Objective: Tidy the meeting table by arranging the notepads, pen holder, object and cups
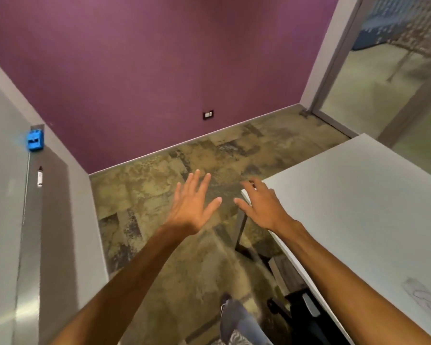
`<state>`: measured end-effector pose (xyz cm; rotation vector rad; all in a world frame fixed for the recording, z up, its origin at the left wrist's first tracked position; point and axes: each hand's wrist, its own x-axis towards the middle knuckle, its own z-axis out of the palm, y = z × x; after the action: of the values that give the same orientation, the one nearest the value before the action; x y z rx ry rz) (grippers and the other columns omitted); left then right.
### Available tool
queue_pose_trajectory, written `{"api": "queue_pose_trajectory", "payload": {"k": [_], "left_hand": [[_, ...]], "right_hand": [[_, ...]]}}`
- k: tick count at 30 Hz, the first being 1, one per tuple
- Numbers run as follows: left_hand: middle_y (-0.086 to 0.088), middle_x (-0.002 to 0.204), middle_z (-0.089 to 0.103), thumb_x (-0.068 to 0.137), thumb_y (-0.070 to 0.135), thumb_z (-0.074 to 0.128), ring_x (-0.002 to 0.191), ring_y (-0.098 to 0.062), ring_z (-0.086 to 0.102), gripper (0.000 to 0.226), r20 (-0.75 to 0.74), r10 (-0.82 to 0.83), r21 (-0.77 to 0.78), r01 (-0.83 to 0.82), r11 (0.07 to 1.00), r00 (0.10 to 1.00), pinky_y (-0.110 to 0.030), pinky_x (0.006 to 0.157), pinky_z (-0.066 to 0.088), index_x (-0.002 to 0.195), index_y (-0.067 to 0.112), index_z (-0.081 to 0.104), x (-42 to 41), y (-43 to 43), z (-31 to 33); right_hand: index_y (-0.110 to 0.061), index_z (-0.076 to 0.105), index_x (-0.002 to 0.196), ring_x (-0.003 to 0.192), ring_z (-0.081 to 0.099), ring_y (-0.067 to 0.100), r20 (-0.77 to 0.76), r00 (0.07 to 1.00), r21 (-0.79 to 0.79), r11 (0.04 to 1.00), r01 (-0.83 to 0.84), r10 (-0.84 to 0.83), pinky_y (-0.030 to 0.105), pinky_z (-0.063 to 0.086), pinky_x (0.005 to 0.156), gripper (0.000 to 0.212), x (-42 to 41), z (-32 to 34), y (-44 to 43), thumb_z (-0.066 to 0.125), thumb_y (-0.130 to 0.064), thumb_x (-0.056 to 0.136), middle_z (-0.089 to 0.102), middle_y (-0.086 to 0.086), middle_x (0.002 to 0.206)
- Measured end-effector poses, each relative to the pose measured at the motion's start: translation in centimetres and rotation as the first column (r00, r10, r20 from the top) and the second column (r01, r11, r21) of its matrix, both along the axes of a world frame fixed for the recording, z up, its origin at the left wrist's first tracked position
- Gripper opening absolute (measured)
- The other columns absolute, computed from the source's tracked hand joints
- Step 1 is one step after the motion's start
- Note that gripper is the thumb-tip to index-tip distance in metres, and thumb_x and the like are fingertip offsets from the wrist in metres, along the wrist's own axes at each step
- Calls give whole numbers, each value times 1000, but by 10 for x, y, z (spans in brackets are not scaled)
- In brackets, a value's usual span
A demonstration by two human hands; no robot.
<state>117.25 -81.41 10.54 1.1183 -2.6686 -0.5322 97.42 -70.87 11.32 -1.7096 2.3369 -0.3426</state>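
Both our forearms reach forward from the bottom of the view, bare to the elbows. Our left hand [193, 207] hangs palm-down over the mottled brown carpet [159, 185], fingers stretched out and slightly apart, thumb angled off to the right, holding nothing. Our right hand [263, 206] is beside it, just apart, fingers fanned and a little curled, empty as well; its fingertips [250, 183] sit at the near corner of the white meeting table [353, 195], though we cannot tell whether they touch it. What we see of the tabletop is mostly bare, with only a faint scribbled mark [423, 298] near the lower right edge; none of the notepads, the pen holder or the cups shows in this view. Below the table edge sits a dark chair [301, 310], partly hidden. On the grey wall to our left, a blue box [35, 141] is mounted above a marker [39, 176]. Ahead stands a purple wall [147, 58] with a small outlet [208, 115].
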Motion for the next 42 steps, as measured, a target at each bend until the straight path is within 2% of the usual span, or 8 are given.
{"api": "queue_pose_trajectory", "payload": {"k": [3, 6, 12, 22, 28, 32, 36, 42], "left_hand": [[-2, 166, 0, 94, 67, 29, 153, -17, -5, 76, -7, 53, -16, -53, 998, 999, -47, 123, -1, 157, 30, 8, -8, -37, -6], [-5, 166, 3, 94, 68, 25, 153, -22, 0, 78, 48, 62, -81, -58, 995, 997, -50, 123, 6, 157, 27, 9, -29, -81, -10], [-3, 166, -6, 96, 68, 23, 152, -19, -8, 76, 92, 68, -30, -65, 997, 993, -48, 123, 1, 157, 29, 0, -97, -176, -8], [-3, 166, -4, 94, 69, 20, 152, -20, -6, 79, 110, 41, -28, -38, 999, 993, -47, 123, 2, 158, 28, 1, -196, -315, -3], [-4, 166, -3, 95, 69, 21, 152, -20, -6, 78, 120, -55, -18, 58, 998, 991, -49, 123, 2, 158, 27, 2, -252, -404, -15], [-4, 166, -2, 95, 68, 21, 152, -20, -5, 73, 118, -147, 15, 147, 989, 982, -51, 123, 2, 157, 35, -2, -295, -466, -25], [-3, 166, 0, 96, 67, 22, 153, -21, -3, 69, 108, -268, 51, 264, 963, 957, -51, 123, 3, 155, 40, -3, -342, -531, -33], [-6, 166, 4, 97, 65, 23, 153, -21, -1, 70, 87, -451, 42, 449, 892, 888, -48, 124, 4, 157, 34, 3, -413, -595, -34]], "right_hand": [[-18, 41, 143, 128, 46, 31, 5, 998, -5, 998, -61, 61, 46, 42, 103, 56, -7, -5, -48, 43, -52, 99, 41, 11, 143], [-19, 38, 147, 134, 41, 30, 35, 997, -12, 998, -63, 63, 49, 37, 109, 59, -26, -15, -98, 44, -53, 99, 37, 10, 149], [-23, 41, 143, 134, 42, 29, 50, 997, -57, 997, -59, 62, 48, 34, 107, 54, -86, -23, -196, 45, -53, 98, 38, 8, 149], [-19, 43, 142, 132, 44, 32, 60, 998, -35, 999, 8, -6, 49, 37, 105, 54, -194, -24, -324, 47, -49, 98, 39, 10, 147], [-21, 40, 144, 132, 44, 30, 61, 993, -1, 994, 105, -105, 48, 37, 104, 56, -247, -39, -393, 46, -51, 97, 41, 9, 145], [-20, 41, 143, 132, 42, 31, 51, 983, 27, 984, 178, -179, 48, 37, 104, 56, -282, -51, -439, 45, -52, 97, 40, 10, 146], [-19, 43, 143, 134, 41, 30, 100, 937, 46, 943, 331, -334, 49, 37, 106, 55, -316, -56, -487, 48, -50, 97, 41, 11, 146], [-17, 41, 146, 135, 40, 33, 108, 863, 50, 869, 491, -494, 50, 35, 108, 58, -355, -47, -533, 47, -51, 98, 39, 13, 146]]}}
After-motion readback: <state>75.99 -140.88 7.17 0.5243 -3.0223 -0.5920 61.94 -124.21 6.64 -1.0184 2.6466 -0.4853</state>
